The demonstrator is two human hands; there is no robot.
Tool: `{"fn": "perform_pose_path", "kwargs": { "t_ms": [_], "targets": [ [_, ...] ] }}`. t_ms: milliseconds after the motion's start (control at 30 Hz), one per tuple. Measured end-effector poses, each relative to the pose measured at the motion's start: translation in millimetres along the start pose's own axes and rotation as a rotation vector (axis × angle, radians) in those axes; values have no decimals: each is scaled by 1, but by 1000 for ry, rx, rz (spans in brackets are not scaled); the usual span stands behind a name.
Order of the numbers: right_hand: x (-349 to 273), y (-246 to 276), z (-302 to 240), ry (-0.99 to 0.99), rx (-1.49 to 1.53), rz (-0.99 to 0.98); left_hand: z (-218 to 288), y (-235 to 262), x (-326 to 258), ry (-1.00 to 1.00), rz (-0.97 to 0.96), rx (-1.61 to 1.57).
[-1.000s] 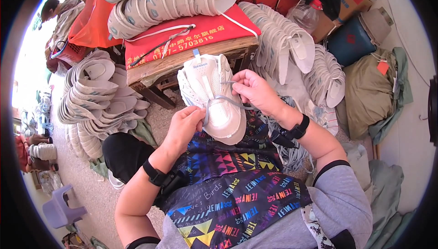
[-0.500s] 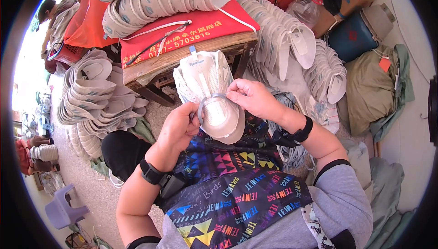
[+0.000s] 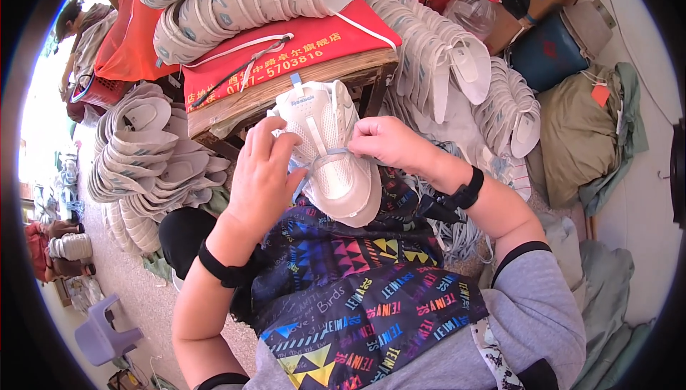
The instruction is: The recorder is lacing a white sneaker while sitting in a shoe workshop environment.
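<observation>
Wooden bench supporting red printed cloth; rows of nested pale shoe uppers lying on cloth, white cord trailing in front. Speckled floor holding purple plastic stool at left, heaped uppers spreading beside bench, green cloth showing beneath.

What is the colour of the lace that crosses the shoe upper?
The lace is bluish grey; it shows best in the head view.

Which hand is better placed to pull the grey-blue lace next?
Probably the right hand: it pinches the lace at the shoe's side, while the left hand is open, thumb and forefinger apart.
</observation>
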State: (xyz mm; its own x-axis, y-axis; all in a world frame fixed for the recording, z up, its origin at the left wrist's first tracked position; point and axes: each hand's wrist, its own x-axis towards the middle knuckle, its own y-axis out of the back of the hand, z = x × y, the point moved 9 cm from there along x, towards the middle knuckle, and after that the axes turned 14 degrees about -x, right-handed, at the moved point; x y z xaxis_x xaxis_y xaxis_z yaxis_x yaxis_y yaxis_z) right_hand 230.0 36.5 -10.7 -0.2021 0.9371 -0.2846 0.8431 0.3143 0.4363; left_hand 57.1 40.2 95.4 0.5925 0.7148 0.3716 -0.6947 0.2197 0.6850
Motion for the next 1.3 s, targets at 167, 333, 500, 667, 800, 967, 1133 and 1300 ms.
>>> {"fn": "perform_pose_path", "kwargs": {
  "t_ms": [167, 333, 500, 667, 800, 967, 1133, 1300],
  "targets": [
    [4, -9, -6, -141, 171, -183, 2, -10, 7, 8, -257, 164],
    [-10, -9, -9, -167, 374, -73, -4, -14, 5, -38, -250, 67],
    [-23, -17, -9, -203, 203, -113, -13, -24, 4, 76, -390, 49],
    [-18, -18, -1, -208, 264, -96, -18, -27, 5, 77, -372, 46],
    [-9, -15, 5, -244, 225, -128, -21, -24, 8, 56, -381, 13],
    [3, 4, -64, 182, -714, 91, -20, -26, 9, 37, -458, 43],
    [2, -9, -81, 294, -901, 43, -22, -29, 6, 13, -407, 86],
    [4, -3, -78, 266, -836, 26, -21, -31, 7, -17, -372, 189]
  ]
}}
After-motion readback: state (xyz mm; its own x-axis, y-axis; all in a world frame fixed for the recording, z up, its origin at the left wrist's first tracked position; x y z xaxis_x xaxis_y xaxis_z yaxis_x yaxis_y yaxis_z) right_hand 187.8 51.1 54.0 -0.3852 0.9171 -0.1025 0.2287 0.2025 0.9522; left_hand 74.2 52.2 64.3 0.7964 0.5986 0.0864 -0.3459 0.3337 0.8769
